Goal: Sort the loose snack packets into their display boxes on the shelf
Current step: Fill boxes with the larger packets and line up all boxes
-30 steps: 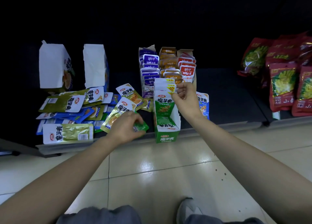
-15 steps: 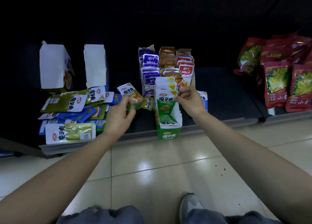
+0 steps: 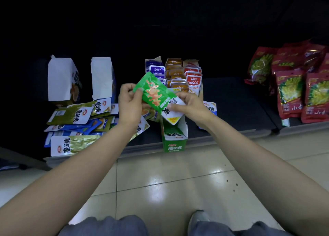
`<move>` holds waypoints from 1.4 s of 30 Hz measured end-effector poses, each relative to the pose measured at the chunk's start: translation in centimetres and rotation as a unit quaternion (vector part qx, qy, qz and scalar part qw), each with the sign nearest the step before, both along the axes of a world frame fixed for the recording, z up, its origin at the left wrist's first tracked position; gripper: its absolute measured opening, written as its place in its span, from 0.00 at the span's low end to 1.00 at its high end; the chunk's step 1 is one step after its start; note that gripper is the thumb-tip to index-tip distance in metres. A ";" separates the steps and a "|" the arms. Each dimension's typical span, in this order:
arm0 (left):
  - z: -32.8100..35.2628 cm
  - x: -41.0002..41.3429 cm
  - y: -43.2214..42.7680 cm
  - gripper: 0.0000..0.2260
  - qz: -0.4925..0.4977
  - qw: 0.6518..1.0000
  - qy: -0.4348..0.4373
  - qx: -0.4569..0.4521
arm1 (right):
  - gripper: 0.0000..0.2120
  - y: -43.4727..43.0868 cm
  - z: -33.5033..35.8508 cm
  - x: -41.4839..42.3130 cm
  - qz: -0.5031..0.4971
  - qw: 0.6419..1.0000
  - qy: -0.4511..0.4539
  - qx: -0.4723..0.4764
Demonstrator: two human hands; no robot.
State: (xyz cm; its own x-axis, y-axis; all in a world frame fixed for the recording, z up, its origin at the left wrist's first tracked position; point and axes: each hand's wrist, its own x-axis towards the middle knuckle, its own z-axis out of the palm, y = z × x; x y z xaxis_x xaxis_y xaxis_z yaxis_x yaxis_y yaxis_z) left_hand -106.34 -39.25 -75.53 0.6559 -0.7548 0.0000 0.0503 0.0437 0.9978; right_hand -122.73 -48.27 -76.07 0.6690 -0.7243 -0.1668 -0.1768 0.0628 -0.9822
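Observation:
My left hand (image 3: pixel 129 103) pinches the left edge of a green snack packet (image 3: pixel 154 91), held tilted above the shelf. My right hand (image 3: pixel 189 105) pinches the packet's white lower end, just over the open green display box (image 3: pixel 175 139) at the shelf's front edge. To the left a heap of loose olive and blue packets (image 3: pixel 78 121) lies on the dark shelf (image 3: pixel 231 104). Behind my hands stand three filled display boxes: purple (image 3: pixel 154 66), orange (image 3: pixel 173 67) and red (image 3: pixel 193 73).
Two open white cartons (image 3: pixel 61 79) (image 3: pixel 102 76) stand upright at the back left. Red bags with yellow-green prints (image 3: pixel 292 86) fill the shelf at the right. A blue packet (image 3: pixel 211 107) lies right of the green box. The tiled floor, my knees and a shoe (image 3: pixel 198 218) are below.
My left hand lifted the green packet from the heap and brought it right. My right hand left the green box's packets and took the packet's lower end.

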 end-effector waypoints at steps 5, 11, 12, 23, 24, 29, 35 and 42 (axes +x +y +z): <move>-2.5 0.3 0.2 0.05 -0.063 0.986 -0.108 0.111 | 0.07 -2.2 0.6 -4.2 -0.082 0.996 0.018 -0.015; -3.7 -0.9 -0.4 0.04 -0.126 0.954 -0.248 0.108 | 0.07 -3.4 3.3 -6.1 0.017 0.959 0.247 -0.139; -4.0 -1.0 -0.5 0.05 -0.148 0.945 -0.270 0.109 | 0.09 -3.4 3.5 -5.7 0.030 0.945 0.274 -0.178; -5.6 -1.6 -0.2 0.12 -0.200 0.911 -0.330 0.146 | 0.15 -1.8 -0.7 0.1 0.004 0.939 0.149 -0.311; -5.6 -1.7 -0.2 0.12 -0.197 0.914 -0.323 0.150 | 0.16 -1.7 -1.2 0.0 -0.021 0.932 0.143 -0.334; -5.8 -2.2 -0.8 0.20 -0.186 0.916 -0.292 0.203 | 0.21 -2.3 -4.2 -0.7 -0.128 0.922 0.214 -0.297; -6.3 -1.8 -1.1 0.16 -0.226 0.904 -0.247 0.267 | 0.24 -1.9 -4.8 -0.8 -0.019 0.973 0.230 -0.021; -4.8 -2.8 -1.5 0.10 -0.195 0.890 -0.324 0.254 | 0.16 -1.6 -2.1 -3.2 0.032 0.958 0.262 0.109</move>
